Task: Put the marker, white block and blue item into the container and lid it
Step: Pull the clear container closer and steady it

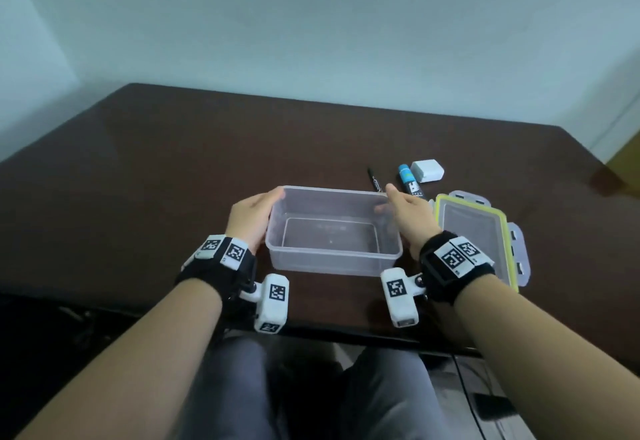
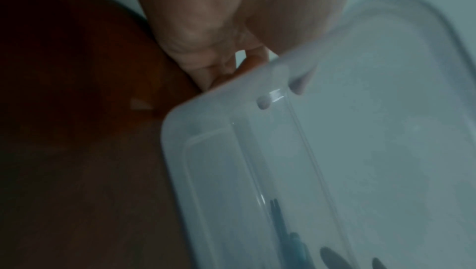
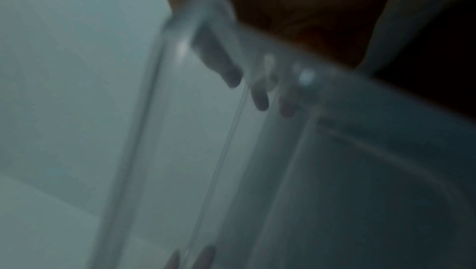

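An empty clear plastic container (image 1: 332,264) sits in the middle of the dark table, held at both short ends. My left hand (image 1: 261,209) grips its left end, thumb on the rim. My right hand (image 1: 403,207) grips the right end, its fingers hooked over the rim and showing through the wall. In the left wrist view my left hand (image 2: 219,28) curls against the container (image 2: 335,151). In the blurred right wrist view the fingertips (image 3: 260,100) lie inside the container (image 3: 257,161). Behind the right hand lie a black marker (image 1: 373,179), a blue item (image 1: 409,181) and a white block (image 1: 427,171).
The clear lid (image 1: 479,231) with a yellow seal and side clips lies flat just right of the container. The table's near edge (image 1: 311,330) runs under my wrists. A pale wall stands behind the table.
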A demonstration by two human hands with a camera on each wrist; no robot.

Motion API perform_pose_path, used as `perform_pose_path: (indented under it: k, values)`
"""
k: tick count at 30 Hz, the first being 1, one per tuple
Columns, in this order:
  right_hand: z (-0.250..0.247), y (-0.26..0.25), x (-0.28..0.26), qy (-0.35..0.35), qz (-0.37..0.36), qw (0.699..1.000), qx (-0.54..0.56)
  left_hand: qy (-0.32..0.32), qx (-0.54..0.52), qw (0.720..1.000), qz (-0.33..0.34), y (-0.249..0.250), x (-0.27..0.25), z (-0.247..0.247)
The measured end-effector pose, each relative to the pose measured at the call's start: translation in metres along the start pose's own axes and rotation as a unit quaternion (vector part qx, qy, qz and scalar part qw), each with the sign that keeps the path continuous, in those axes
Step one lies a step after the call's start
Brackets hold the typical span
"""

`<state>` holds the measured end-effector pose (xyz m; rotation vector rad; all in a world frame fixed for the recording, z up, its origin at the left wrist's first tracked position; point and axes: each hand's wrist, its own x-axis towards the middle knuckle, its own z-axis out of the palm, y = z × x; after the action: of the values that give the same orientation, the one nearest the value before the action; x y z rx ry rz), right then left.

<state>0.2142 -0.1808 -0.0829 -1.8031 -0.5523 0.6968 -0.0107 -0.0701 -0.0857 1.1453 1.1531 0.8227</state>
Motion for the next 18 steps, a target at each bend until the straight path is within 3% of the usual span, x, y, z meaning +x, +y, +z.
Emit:
perform_pose_path:
  k: [5,12,18]
  values:
    - [-0.027,-0.026,0.025,-0.061,-0.012,0.992,-0.108,-0.001,-0.028,1.0,0.005,-0.008,0.006,-0.004]
    - [-0.025,-0.031,0.064,-0.107,0.007,0.939,-0.327,-0.001,-0.037,0.999,-0.021,-0.002,0.016,0.002]
    - [-0.004,-0.029,0.086,-0.078,-0.04,0.919,-0.383,-0.008,-0.036,0.999,-0.028,-0.001,0.028,0.001]
